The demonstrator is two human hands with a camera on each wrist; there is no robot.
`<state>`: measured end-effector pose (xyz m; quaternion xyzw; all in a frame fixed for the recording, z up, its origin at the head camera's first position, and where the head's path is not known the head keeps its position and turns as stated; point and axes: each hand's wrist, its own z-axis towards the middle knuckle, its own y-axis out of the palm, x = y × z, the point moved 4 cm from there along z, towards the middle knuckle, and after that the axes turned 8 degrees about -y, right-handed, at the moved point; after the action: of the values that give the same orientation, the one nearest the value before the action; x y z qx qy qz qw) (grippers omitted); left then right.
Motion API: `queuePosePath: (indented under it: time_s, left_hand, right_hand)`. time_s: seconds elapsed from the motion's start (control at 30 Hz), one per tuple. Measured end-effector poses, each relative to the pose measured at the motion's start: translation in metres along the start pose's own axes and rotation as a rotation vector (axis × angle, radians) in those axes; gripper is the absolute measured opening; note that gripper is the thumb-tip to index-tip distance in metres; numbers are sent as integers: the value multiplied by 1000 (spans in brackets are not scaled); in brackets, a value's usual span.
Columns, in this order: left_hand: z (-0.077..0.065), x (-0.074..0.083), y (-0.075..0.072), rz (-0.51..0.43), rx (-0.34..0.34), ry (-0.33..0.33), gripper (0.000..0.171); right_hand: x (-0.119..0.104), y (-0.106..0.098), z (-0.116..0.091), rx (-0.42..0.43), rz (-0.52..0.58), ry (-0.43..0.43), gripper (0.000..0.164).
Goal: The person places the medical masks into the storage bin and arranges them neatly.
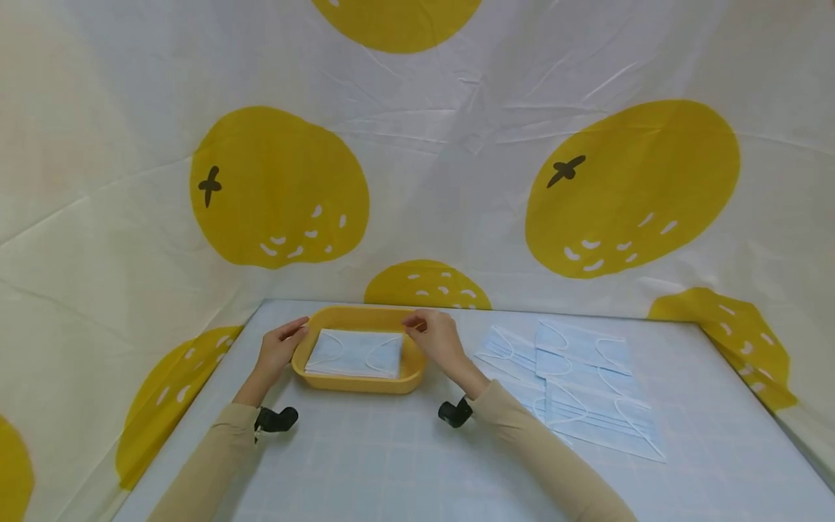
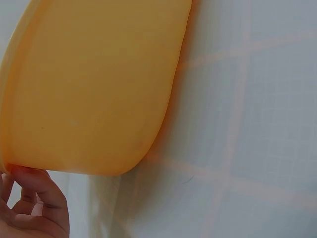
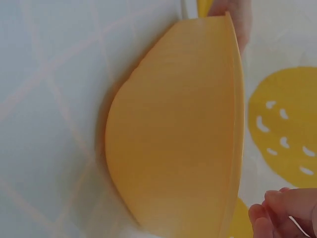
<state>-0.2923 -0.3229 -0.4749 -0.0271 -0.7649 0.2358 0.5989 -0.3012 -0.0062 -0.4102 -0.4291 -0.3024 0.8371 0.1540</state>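
Note:
A yellow oval plastic tub (image 1: 365,386) stands on the table, with light blue face masks (image 1: 355,354) lying flat inside, white ear loops on top. My left hand (image 1: 277,355) is at the tub's left end and grips the rim with thumb and fingers, as the left wrist view shows from below. Over the right end of the rim, my right hand (image 1: 435,337) hovers with loosely bent fingers, thumb near the index finger. Nothing shows between its fingertips. In the right wrist view, those fingers (image 3: 285,210) are beside the tub's rim.
More blue face masks (image 1: 587,391) lie spread in overlapping rows on the table (image 1: 365,464), right of the tub. A white curtain (image 1: 450,203) printed with yellow fruit hangs behind and along both sides. Each wrist wears a small black camera (image 1: 277,419).

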Motion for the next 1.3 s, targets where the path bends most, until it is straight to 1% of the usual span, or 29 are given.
queuePosePath:
  time_s: [0.23, 0.57, 0.73, 1.0, 1.1, 1.3]
  left_hand:
    - [-2, 1, 1, 14, 12, 11, 46]
    - [-3, 1, 0, 21, 14, 17, 47]
    - [-3, 2, 0, 23, 5, 23, 46]
    - [-4, 3, 0, 33, 7, 19, 46]
    - [-4, 4, 1, 32, 9, 14, 46]
    - [-5, 5, 1, 32, 9, -8, 46]
  right_hand:
    - [8, -12, -10, 6, 13, 8, 11]
    - [18, -29, -25, 61, -2, 0, 11]
    - [24, -36, -35, 82, 8, 19, 10]
    - [43, -51, -47, 114, 20, 37, 11]
    - [50, -57, -51, 113, 10, 28, 11]
    - [61, -64, -61, 67, 4, 8, 13]
